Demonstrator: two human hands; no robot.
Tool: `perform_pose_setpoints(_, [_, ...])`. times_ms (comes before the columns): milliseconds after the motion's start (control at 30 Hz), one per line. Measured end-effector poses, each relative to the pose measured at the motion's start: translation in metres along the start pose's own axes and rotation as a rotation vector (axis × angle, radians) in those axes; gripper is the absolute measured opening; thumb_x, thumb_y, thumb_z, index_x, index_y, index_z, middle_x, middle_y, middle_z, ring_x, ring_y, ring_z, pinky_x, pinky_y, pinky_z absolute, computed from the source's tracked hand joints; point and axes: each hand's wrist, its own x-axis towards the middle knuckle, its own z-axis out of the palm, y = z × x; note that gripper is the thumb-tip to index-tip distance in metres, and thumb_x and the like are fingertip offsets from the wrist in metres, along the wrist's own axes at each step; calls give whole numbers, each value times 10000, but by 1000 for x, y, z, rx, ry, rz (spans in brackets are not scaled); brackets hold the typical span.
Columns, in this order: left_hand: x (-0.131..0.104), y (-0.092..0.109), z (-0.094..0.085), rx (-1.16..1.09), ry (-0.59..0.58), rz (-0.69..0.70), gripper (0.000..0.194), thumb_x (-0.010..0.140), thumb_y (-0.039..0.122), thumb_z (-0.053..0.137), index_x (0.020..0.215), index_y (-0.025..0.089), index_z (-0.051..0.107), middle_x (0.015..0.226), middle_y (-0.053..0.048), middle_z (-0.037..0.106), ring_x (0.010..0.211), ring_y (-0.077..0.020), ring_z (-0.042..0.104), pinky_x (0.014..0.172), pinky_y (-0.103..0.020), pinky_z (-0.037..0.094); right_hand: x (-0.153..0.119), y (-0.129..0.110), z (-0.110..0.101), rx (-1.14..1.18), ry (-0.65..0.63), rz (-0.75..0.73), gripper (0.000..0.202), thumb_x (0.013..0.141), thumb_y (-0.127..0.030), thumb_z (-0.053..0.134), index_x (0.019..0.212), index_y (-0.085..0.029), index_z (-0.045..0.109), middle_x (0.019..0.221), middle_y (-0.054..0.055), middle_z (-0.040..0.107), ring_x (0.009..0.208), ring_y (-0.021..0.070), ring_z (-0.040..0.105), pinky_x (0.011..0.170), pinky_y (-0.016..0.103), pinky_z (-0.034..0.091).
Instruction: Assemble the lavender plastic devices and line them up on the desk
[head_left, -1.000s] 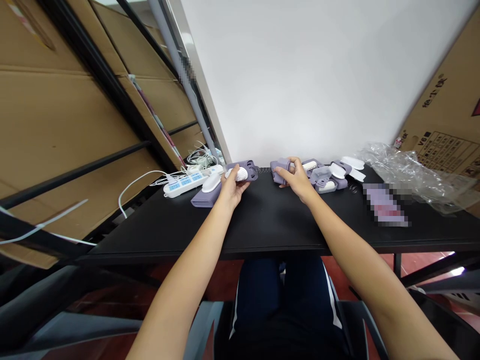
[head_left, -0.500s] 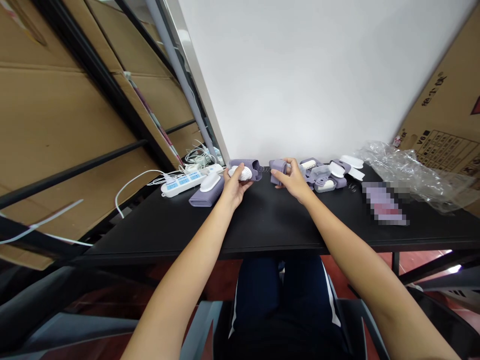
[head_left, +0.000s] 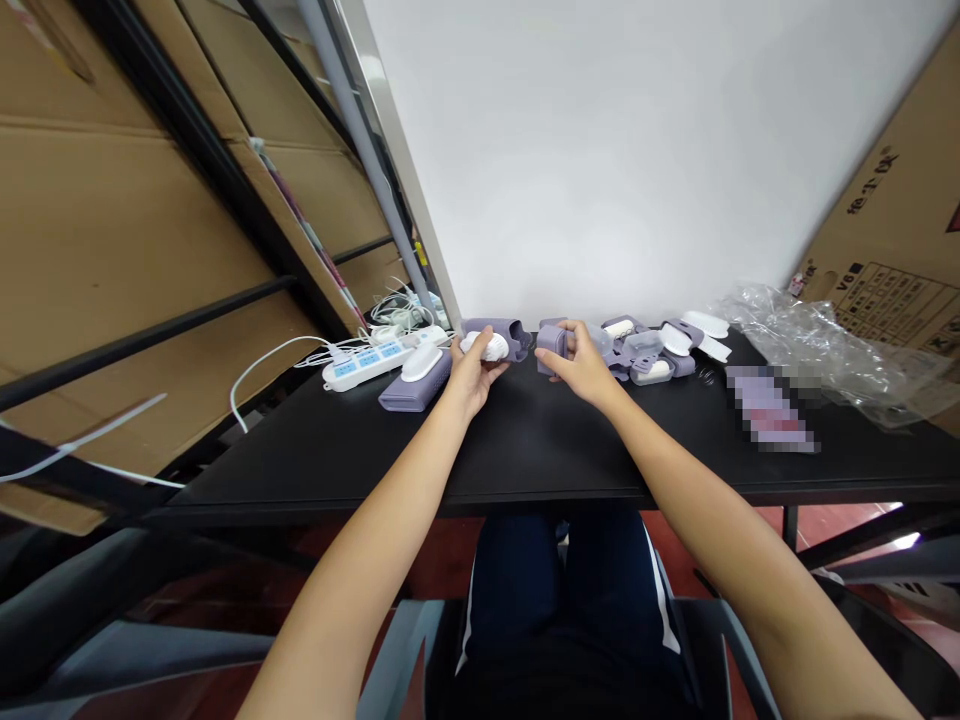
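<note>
My left hand (head_left: 472, 375) is closed around a purple casing (head_left: 514, 335) that has a white ribbed part (head_left: 493, 347) on it; the casing's open end faces right. Across a small gap, my right hand (head_left: 581, 362) grips a smaller purple piece (head_left: 551, 342) between thumb and fingers. Left of my left hand lies a purple case with a white oval top (head_left: 422, 364). To the right of my right hand is a cluster of purple, white and clear parts (head_left: 643, 345). A thin spring (head_left: 706, 376) rests beside that cluster.
A white power strip (head_left: 364, 366) with cables is at the left of the black table (head_left: 547, 450). Clear plastic wrap (head_left: 832, 350) and a blurred purple item (head_left: 771, 408) lie at the right. A white wall rises behind, with cardboard boxes (head_left: 885, 230) on both sides.
The smaller purple piece in my right hand has shifted slightly left and down and turned a little. My left hand and its casing have barely moved.
</note>
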Motion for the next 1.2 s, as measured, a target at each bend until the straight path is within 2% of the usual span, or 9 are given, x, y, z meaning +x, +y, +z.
perform_pose_setpoints(133, [-8,-2,5,39,-91,-22,784,820,280,896,1461,339,448,1153,-24,707,842,-154,721,886,-416,645,1,7,1,-36,13,8,636,780,-580,786,1223,-289,435,1190,34,654,889,188,693,631,320,640])
perform_pose_setpoints(267, [-10,-2,7,38,-63,8,805,806,259,904,1463,365,451,1212,-31,702,872,-164,727,859,-405,653,3,7,-2,-19,60,-11,639,783,-597,786,1225,-296,435,1283,45,629,929,190,689,641,323,659])
perform_pose_setpoints(433, [-11,0,7,36,-57,4,867,807,244,904,1515,381,424,1270,-47,691,895,-170,727,863,-401,659,2,7,0,-17,21,4,641,783,-587,790,1224,-291,431,1191,29,649,876,182,688,625,321,650])
perform_pose_setpoints(567, [-14,-2,8,60,-101,-20,952,796,232,912,1571,364,375,1301,-67,676,875,-168,721,826,-385,669,2,11,2,-22,27,-3,637,778,-572,794,1219,-286,433,1216,40,635,928,198,691,627,321,649])
perform_pose_setpoints(733, [-16,-2,9,31,-87,1,1036,767,241,938,1592,389,331,1281,-47,675,879,-146,719,830,-345,667,2,11,4,-25,23,45,701,744,-553,813,1252,-279,415,1145,31,654,874,189,701,646,327,645])
perform_pose_setpoints(967, [-11,-5,7,39,-91,0,1056,762,264,953,1597,386,318,1318,-56,682,918,-161,735,819,-336,671,1,11,5,-56,27,58,682,778,-514,806,1313,-279,454,1108,29,665,884,196,716,671,330,660])
perform_pose_setpoints(1200, [-8,-6,5,55,-93,11,1052,780,271,939,1606,377,295,1370,-76,662,932,-168,736,791,-336,672,-1,7,5,-2,-36,67,651,788,-538,773,1310,-270,491,1153,36,650,901,191,703,640,304,659])
